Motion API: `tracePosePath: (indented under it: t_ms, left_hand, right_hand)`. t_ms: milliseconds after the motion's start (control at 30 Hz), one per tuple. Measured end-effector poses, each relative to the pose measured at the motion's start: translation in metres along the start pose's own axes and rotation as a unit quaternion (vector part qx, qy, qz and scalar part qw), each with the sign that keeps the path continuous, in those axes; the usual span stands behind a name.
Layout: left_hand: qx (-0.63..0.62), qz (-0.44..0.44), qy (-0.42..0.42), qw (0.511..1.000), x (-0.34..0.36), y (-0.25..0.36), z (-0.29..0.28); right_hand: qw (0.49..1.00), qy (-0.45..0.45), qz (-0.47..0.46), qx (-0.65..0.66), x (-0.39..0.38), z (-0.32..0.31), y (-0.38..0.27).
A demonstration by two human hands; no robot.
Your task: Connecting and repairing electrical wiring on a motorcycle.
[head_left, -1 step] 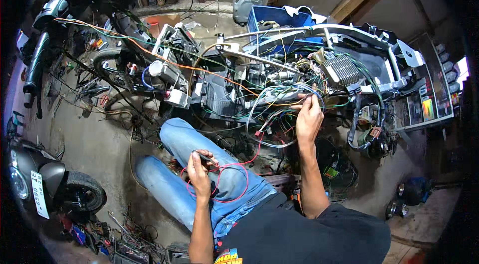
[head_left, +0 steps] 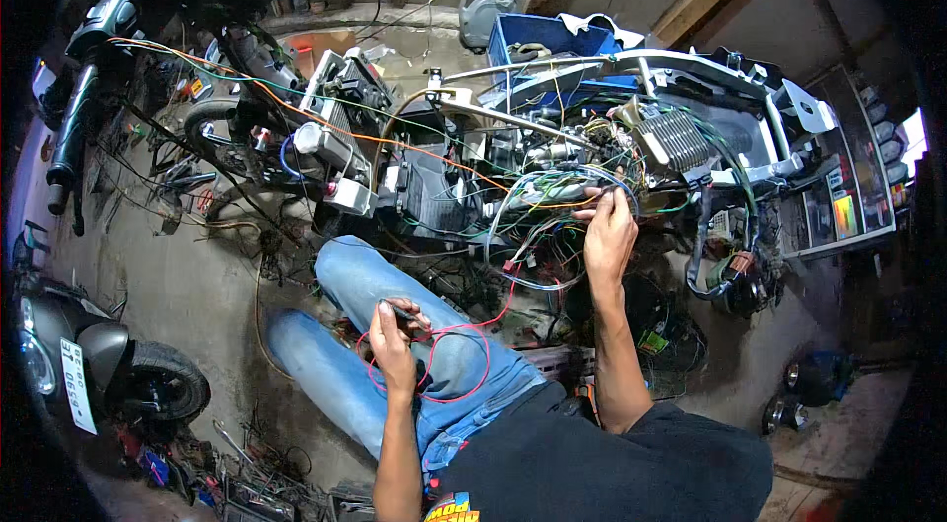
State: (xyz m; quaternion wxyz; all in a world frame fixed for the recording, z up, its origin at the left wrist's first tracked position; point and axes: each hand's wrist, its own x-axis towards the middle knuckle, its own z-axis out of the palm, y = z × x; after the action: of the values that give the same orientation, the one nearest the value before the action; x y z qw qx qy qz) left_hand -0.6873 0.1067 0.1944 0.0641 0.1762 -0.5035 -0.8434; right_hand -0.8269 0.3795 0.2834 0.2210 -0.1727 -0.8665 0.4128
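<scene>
My left hand [head_left: 397, 349] is closed above my thigh, its fingers round a small dark object whose kind I cannot make out. A thin red wire [head_left: 487, 369] loops by this hand over my jeans and runs up to a small red piece [head_left: 510, 266] beside the loose wiring. My right hand [head_left: 610, 241] reaches into the wire bundle [head_left: 491, 241] on the stripped motorbike frame [head_left: 592, 68]. Its thumb and fingers pinch together at a thin wire among the others; the fingertips partly hide it. Nearby sits a finned metal unit [head_left: 674, 141].
An orange wire [head_left: 395, 137] stretches from the handlebar [head_left: 74, 127] to the bundle. A blue crate [head_left: 501, 37] stands behind the frame. Another scooter's front wheel [head_left: 163, 379] is at left, above scattered parts [head_left: 256, 483]. A glass display case [head_left: 843, 167] stands at right.
</scene>
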Motion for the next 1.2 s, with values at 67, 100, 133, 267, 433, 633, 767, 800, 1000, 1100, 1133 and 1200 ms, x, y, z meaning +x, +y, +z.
tracePosePath:
  t_ms: [67,100,133,267,433,633,767,800,1000,1100,1133,1200]
  left_hand:
    - [0.005,0.004,0.005,1.0,0.0,0.001,-0.001]
    - [-0.009,0.007,-0.004,1.0,0.0,0.001,-0.001]
    - [0.003,0.007,-0.002,1.0,0.0,0.001,-0.002]
    - [-0.003,0.005,-0.02,1.0,-0.003,0.002,-0.003]
    - [0.001,0.019,-0.014,1.0,-0.006,0.002,-0.006]
    - [0.017,0.028,-0.006,0.999,-0.012,-0.004,-0.013]
    - [0.028,0.037,-0.013,0.999,-0.012,-0.008,-0.017]
    - [0.029,0.034,-0.01,0.999,-0.012,-0.008,-0.017]
    - [0.006,0.026,-0.004,1.0,-0.011,-0.005,-0.013]
    - [0.028,0.033,-0.001,0.999,-0.009,-0.005,-0.011]
    - [0.016,0.028,-0.003,0.999,-0.009,-0.005,-0.01]
    - [0.023,0.027,-0.001,0.999,-0.009,-0.005,-0.01]
  right_hand:
    - [0.998,-0.022,0.019,0.047,0.003,0.0,-0.003]
    - [0.996,-0.027,0.052,0.068,0.007,0.002,-0.003]
    - [0.996,-0.026,0.065,0.062,0.009,0.004,-0.003]
    - [0.985,-0.048,0.107,0.129,0.025,0.01,0.006]
    - [0.97,-0.145,0.126,0.148,0.041,0.004,0.021]
    - [0.937,-0.215,0.167,0.217,0.042,0.007,0.029]
    - [0.947,-0.11,0.181,0.241,0.035,0.013,0.036]
    - [0.944,-0.08,0.166,0.274,0.035,0.016,0.037]
    - [0.9,0.032,0.152,0.408,0.033,0.029,0.039]
    - [0.902,0.08,0.131,0.404,0.02,0.033,0.038]
    - [0.91,0.066,0.127,0.389,0.013,0.033,0.038]
    - [0.899,0.03,0.104,0.425,-0.005,0.035,0.038]
